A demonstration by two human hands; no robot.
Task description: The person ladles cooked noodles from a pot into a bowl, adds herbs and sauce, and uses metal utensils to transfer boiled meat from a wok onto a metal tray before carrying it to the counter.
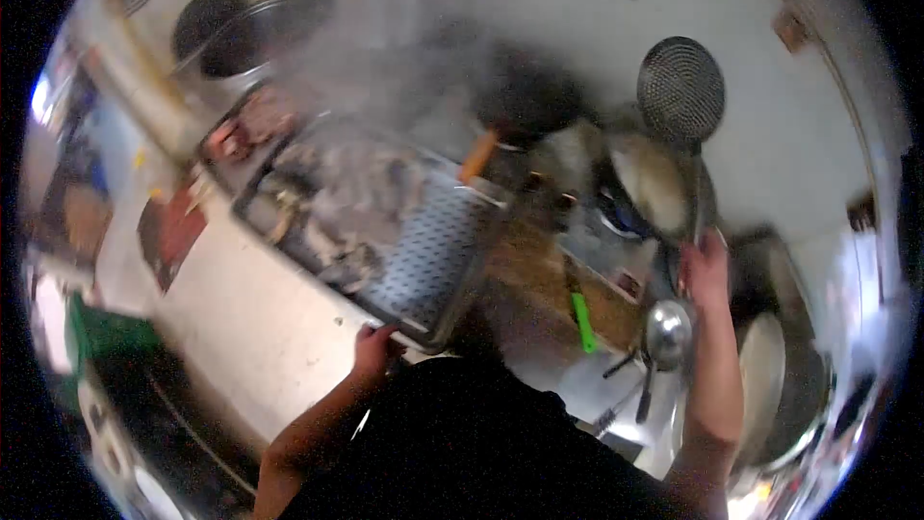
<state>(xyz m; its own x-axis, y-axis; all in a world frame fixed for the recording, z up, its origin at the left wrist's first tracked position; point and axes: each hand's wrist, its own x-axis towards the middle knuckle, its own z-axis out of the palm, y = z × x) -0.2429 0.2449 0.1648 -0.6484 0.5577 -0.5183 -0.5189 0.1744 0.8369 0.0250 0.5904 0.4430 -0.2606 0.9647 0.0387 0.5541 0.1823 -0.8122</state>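
Observation:
My right hand (705, 268) is wrapped round the handle of a perforated skimmer (681, 91), whose round head is raised against the pale wall. Down at the near corner of a metal tray (337, 291), my left hand (375, 351) has its fingers closed on the rim. Greyish pieces of food (332, 188) lie in the tray, and a perforated metal sheet (433, 250) covers its right part. Steam blurs the tray's far side. A cleaver-like orange handle (478, 156) rests at the sheet's upper end.
A second tray with reddish meat (255, 125) is at the upper left. Right of centre are a green-handled knife (583, 323) on a brown board (527, 265), a metal ladle (667, 332) and a pan (650, 178). A large pot (226, 29) stands at the back left, beside steam.

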